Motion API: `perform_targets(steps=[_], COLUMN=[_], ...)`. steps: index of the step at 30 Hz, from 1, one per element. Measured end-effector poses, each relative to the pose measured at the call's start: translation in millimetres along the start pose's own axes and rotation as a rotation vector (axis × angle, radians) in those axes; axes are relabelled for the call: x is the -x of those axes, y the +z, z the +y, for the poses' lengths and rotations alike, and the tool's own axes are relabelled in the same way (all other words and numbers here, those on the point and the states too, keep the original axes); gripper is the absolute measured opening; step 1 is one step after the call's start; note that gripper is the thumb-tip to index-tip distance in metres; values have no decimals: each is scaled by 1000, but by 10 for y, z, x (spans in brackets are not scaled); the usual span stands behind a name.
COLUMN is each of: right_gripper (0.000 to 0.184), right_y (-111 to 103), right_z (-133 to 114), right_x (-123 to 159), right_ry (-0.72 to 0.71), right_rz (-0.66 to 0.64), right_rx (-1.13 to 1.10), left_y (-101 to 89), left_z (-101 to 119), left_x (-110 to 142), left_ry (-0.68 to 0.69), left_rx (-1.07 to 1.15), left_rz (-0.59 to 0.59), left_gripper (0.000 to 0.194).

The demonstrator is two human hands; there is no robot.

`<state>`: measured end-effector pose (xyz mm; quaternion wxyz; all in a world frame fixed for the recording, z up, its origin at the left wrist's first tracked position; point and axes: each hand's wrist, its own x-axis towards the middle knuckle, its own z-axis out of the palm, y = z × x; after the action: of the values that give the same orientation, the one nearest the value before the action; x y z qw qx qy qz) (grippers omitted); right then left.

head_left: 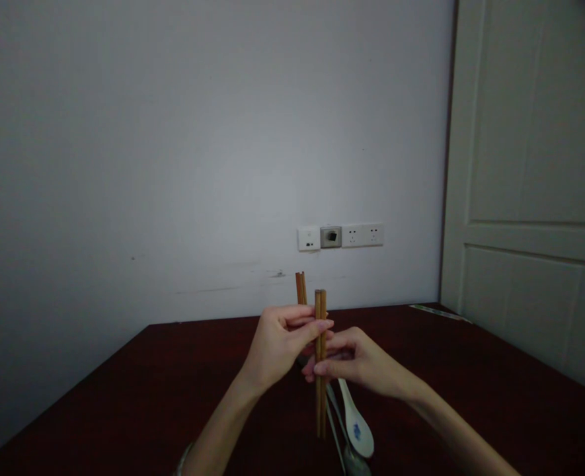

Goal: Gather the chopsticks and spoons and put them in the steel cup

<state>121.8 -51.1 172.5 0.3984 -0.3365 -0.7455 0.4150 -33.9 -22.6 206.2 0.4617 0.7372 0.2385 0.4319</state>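
Note:
My left hand pinches the upper part of a pair of wooden chopsticks between thumb and fingers. Lower down, my right hand is also closed on the same pair, which stands nearly upright. Behind my left hand, the ends of more chopsticks stick up; their lower parts are hidden. A white spoon with a blue mark on its bowl is below my right hand. Beside it a metal spoon and thin metal handles show, partly cut off by the bottom edge of the view.
The dark red table reaches back to a pale wall. Wall sockets sit above its far edge. A white panelled door stands on the right, and a flat strip lies at the back right corner.

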Motion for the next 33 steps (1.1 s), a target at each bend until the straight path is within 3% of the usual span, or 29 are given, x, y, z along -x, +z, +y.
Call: perform_targets(steps=[4, 9, 11, 16, 21, 33], right_gripper=[31, 31, 30, 31, 24, 19], right_y=[-124, -252, -227, -79, 19, 19], right_z=[-114, -294, -357, -516, -553, -570], right_x=[54, 77, 29, -121, -157, -127], right_ry=[-7, -123, -196, -333, -350, -428], right_rz=[82, 480, 579, 576, 578, 636], right_rx=[49, 94, 95, 119, 130, 271], left_y=[-48, -43, -31, -25, -27, -22], left_z=[15, 85, 101, 104, 125, 154], left_x=[31, 59, 62, 66, 83, 109], left_ry=[51, 41, 27, 39, 60, 54], left_rx=[-19, 38, 49, 65, 81, 76], left_rz=[17, -15, -8, -27, -28, -51], left_gripper=[26, 25, 25, 28, 26, 25])
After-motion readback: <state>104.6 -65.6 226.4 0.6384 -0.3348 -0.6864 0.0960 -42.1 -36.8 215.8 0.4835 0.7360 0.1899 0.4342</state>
